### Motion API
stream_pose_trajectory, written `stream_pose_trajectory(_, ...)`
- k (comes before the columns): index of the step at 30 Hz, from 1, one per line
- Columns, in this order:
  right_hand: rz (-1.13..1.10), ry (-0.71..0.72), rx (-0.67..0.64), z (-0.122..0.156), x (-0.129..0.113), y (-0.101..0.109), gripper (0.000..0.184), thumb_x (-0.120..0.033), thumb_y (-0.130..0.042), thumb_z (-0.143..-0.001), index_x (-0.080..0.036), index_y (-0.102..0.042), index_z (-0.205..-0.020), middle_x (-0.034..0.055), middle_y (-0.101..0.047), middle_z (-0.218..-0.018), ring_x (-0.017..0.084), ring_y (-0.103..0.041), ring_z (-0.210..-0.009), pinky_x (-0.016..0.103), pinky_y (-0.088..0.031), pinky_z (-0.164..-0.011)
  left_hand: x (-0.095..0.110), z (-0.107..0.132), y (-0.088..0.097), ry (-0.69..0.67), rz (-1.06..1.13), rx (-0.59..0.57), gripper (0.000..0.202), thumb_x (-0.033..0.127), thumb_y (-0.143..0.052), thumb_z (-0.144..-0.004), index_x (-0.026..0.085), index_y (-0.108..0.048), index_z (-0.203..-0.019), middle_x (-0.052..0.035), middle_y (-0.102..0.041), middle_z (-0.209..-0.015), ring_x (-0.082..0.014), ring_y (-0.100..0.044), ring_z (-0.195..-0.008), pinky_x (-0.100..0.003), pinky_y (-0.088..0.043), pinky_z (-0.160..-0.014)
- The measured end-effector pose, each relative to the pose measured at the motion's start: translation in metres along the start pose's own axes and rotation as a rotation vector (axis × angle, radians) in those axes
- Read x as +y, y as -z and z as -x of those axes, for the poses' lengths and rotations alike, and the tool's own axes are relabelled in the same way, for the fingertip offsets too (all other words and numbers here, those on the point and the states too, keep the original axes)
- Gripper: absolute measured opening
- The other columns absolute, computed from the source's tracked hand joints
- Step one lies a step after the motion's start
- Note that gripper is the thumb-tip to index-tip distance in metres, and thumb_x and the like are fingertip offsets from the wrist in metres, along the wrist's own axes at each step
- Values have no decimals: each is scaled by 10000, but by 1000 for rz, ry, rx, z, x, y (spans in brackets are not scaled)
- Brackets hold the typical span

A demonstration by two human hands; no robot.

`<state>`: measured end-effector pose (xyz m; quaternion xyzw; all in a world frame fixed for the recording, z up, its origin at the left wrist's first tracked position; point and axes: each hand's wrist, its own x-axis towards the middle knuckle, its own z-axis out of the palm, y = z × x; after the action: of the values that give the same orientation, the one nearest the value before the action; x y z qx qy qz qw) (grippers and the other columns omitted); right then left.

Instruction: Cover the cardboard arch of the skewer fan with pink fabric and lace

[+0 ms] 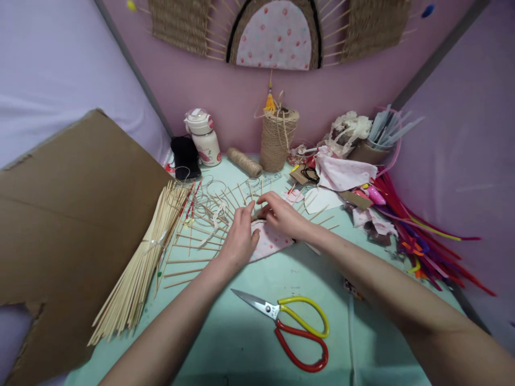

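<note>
Steel-bladed scissors (268,309) lie in front of the spotted cloth (273,244).

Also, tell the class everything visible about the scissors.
The scissors lie flat on the pale green tabletop, nearer the camera than the left hand and right hand, neither of which touches them. The grey, metal-looking blades are closed, tapering to a point aimed left and away. A round pivot and small dark markings show on the metal. One looped handle is yellow, the other, nearer the camera, red; both look plastic-coated.
</note>
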<state>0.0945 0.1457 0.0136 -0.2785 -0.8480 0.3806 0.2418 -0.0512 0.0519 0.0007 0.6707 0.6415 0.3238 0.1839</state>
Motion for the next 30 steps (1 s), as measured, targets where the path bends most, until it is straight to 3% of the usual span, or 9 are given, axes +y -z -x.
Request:
stream_pose_trajectory(4, 30, 41, 29, 1, -7, 6, 396, 21, -366, -739, -189, -485, -1053, 47, -496, -1053, 124, -641, -848, 320, -492, -814, -2, 17, 16, 28, -67, 45, 714, 81, -527, -794, 197, -280, -1454, -125, -498, -1246, -244, -534, -1151, -435, -457, -990)
stream_pose_trajectory(8, 117, 29, 19, 6, -9, 7, 338, -10, -393, -774, -190, -522, -1030, 55, -590, -1002, 153, -622, -877, 323, -475, -823, -9, 33, 23, 91, -100, 55, 643, 105, -531, -823, 172, -331, -1431, -99, -626, -1120, -239, -592, -1055, -444, -460, -975)
stream_pose_trajectory(13, 185, -4, -168, 5, -11, 0, 380, 4, -400, -749, -179, -572, -1034, 72, -682, -985, 187, -617, -931, 346, -475, -850, -15, 35, 23, 120, -128, 69, 564, 139, -528, -854, 144, -387, -1401, -101, -678, -1072, -247, -618, -1014, -430, -471, -937)
stream_pose_trajectory(18, 231, 2, 61, 21, -30, 27, 336, -91, -440, -816, -195, -572, -1107, 92, -665, -1097, 212, -614, -1018, 392, -475, -914, -19, 33, 33, 94, -261, 20, 511, 154, -487, -877, 159, -429, -1385, -110, -674, -1074, -269, -586, -1061, -450, -442, -934)
stream_pose_trajectory(23, 318, -146, 109, 86, -45, 72, 220, -283, -478, -893, -227, -605, -1064, 85, -697, -1028, 222, -656, -908, 381, -520, -823, -26, 33, 43, 79, -296, 29, 519, 83, -448, -846, 175, -472, -1357, -117, -655, -1133, -276, -558, -1103, -463, -419, -951)
stream_pose_trajectory(30, 485, -541, 184, 204, -19, 97, 366, -556, -563, -794, -234, -648, -945, 90, -713, -825, 249, -667, -652, 381, -531, -583, -29, 33, 55, 81, -287, 64, 381, 120, -457, -855, 157, -610, -1202, -84, -683, -955, -232, -620, -918, -373, -483, -867)
